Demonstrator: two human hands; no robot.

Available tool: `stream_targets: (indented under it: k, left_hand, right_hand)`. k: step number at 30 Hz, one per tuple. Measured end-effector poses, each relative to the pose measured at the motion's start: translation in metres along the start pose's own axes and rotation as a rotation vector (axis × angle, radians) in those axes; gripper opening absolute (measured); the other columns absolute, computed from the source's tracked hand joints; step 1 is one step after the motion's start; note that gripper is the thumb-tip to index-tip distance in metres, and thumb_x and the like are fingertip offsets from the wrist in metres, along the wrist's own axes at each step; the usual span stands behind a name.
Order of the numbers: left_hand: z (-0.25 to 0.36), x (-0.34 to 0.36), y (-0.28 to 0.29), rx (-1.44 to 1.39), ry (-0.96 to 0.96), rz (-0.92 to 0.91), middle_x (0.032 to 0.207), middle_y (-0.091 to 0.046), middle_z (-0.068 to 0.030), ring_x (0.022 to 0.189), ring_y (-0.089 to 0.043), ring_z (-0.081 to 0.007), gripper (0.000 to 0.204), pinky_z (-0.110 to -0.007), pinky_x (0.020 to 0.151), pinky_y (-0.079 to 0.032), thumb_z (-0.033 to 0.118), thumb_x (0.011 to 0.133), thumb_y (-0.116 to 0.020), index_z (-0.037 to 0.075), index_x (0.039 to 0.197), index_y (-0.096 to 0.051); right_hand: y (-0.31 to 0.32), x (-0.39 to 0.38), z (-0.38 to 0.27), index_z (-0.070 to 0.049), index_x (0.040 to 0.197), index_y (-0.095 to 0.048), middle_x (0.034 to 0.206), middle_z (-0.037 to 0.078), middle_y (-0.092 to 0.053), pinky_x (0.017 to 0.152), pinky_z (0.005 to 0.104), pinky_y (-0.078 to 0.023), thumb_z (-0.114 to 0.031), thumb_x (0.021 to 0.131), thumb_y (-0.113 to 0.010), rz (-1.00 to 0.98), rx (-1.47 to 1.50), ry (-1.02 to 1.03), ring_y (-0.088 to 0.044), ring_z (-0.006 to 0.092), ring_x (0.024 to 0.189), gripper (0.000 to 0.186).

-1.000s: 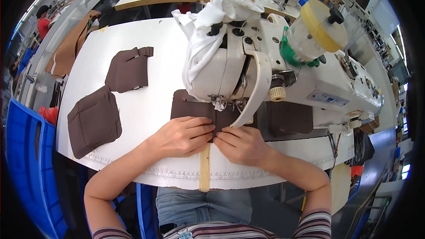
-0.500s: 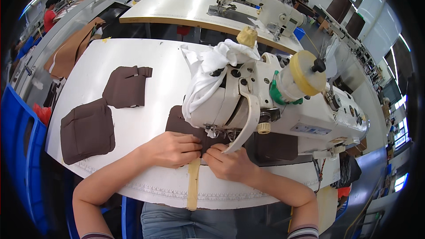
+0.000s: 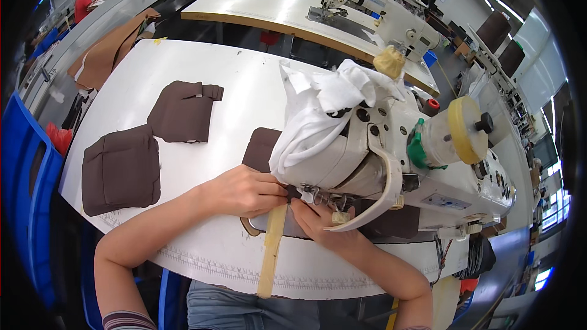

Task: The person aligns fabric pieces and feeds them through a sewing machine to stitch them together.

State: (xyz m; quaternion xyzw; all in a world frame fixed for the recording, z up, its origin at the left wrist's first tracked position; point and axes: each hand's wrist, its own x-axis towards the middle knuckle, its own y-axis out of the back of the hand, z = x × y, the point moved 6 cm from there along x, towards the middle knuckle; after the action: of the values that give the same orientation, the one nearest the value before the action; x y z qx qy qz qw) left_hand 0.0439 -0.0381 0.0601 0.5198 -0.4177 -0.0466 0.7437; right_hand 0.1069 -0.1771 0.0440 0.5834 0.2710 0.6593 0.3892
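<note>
A brown fabric piece (image 3: 262, 145) lies under the head of a white sewing machine (image 3: 339, 153), part of it hidden by the machine. My left hand (image 3: 247, 190) is closed on the near edge of this piece, just left of the needle area. Close beside it, my right hand (image 3: 321, 223) pinches the same edge, its fingers partly covered by the machine's curved white lever (image 3: 391, 189). White cloth (image 3: 318, 116) is draped over the machine head. More brown fabric (image 3: 394, 221) shows to the right, beneath the machine arm.
Two brown sewn pieces (image 3: 122, 171) (image 3: 182, 112) rest at the left of the white table (image 3: 202, 61). Yellow tape (image 3: 270, 256) runs to the front edge. A blue bin (image 3: 24, 177) stands at the left. Behind is another table (image 3: 257, 6) with a sewing machine.
The view has shifted, so the machine appears further right. My hands stay together at the fabric's edge, the right one now further under the machine head. A slot in the tabletop has come into sight.
</note>
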Motion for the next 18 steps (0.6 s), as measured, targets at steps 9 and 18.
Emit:
stream_targets:
  k: [9,18]
  left_hand:
    - [-0.006,-0.005,0.003,0.026,0.133,0.006,0.089,-0.069,-0.0063,0.076,-0.066,-0.021,0.019,-0.031,0.06,-0.056,0.006,0.072,-0.068,0.002,0.09,-0.07]
    - [-0.011,-0.002,0.003,-0.049,0.258,-0.023,0.081,-0.068,-0.0073,0.071,-0.065,-0.0239,0.026,-0.034,0.063,-0.054,0.003,0.072,-0.066,0.003,0.097,-0.071]
  right_hand:
    - [0.005,0.002,-0.013,-0.017,0.105,-0.072,0.091,-0.001,-0.066,0.056,0.0273,-0.05,-0.024,0.079,-0.071,-0.112,-0.24,0.053,-0.065,0.0085,0.067,0.027]
    - [0.077,-0.016,-0.019,-0.008,0.095,-0.071,0.077,-0.001,-0.062,0.051,0.0284,-0.049,-0.007,0.07,-0.075,-0.098,0.19,-0.055,-0.059,0.0129,0.056,0.025]
